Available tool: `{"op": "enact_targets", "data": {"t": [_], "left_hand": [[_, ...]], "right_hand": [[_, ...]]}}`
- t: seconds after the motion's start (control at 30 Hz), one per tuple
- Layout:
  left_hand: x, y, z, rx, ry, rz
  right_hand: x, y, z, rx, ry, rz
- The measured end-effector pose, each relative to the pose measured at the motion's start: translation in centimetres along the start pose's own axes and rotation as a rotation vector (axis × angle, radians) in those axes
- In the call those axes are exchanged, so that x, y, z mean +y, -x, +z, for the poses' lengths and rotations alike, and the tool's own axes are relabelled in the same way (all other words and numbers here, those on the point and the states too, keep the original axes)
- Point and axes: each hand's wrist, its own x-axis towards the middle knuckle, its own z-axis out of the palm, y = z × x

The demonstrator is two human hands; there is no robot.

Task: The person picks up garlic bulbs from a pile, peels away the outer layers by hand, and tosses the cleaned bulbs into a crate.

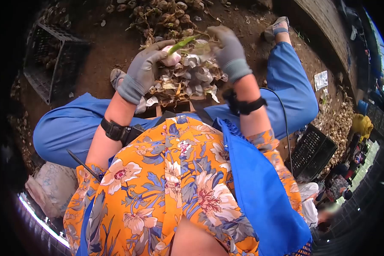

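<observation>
My left hand (147, 64), in a grey glove, holds a white and pinkish garlic bulb (171, 57) with a green stem (182, 44) slanting up to the right. Right of the stem is my right hand (229, 49), also gloved; its fingers are blurred by motion, and whether they hold anything cannot be made out. Beneath both hands lies a heap of loose garlic skins (196, 74) and dry leaves between my legs.
Unpeeled garlic bulbs (168, 17) are piled on the dirt floor ahead. A black crate (51, 59) stands at the left, another black crate (313, 151) at the right. More garlic (339, 123) covers the ground at right, near other people.
</observation>
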Motion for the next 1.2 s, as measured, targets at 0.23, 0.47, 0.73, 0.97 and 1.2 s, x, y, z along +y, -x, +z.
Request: {"op": "enact_targets", "data": {"t": [0.23, 0.47, 0.73, 0.97, 1.2], "left_hand": [[1.2, 0.3, 0.7, 0.194, -0.056, -0.225], [0.1, 0.5, 0.6, 0.223, -0.277, -0.041], [0.1, 0.4, 0.6, 0.104, -0.003, -0.027], [-0.2, 0.0, 1.1, 0.203, -0.127, 0.027], [-0.9, -0.1, -0.8, 0.415, -0.158, -0.082]], "right_hand": [[-8.5, 0.4, 1.0, -0.054, -0.283, 0.067], [-8.4, 0.1, 1.6, -0.022, -0.119, 0.007], [-6.2, 0.2, 2.0, -0.180, -0.592, 0.408], [-7.7, 0.3, 0.9, -0.206, -0.541, 0.395], [-3.2, -0.9, 0.9, 0.170, -1.538, 0.193]]}}
